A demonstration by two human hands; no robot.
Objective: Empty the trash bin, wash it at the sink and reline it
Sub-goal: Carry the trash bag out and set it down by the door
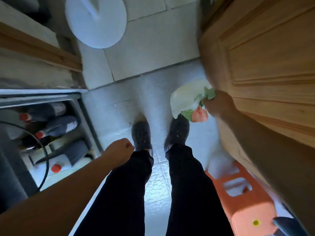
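Head view: right hand [219,103] grips trash bag [185,97]; left hand [119,150] fisted, empty.

The person stood on the tiled floor [153,53], feet side by side. To the right rose a wooden door [265,65], and the right hand [219,104] held a bag [185,99] just before it, above the right shoe [178,132]. A stool [245,198] lay low on the right (beside the door). Left of the legs, bottles [51,120] lay in an open cabinet [85,116]. The left hand [119,150] hung between cabinet and left leg. A round lid [95,21] sat ahead.
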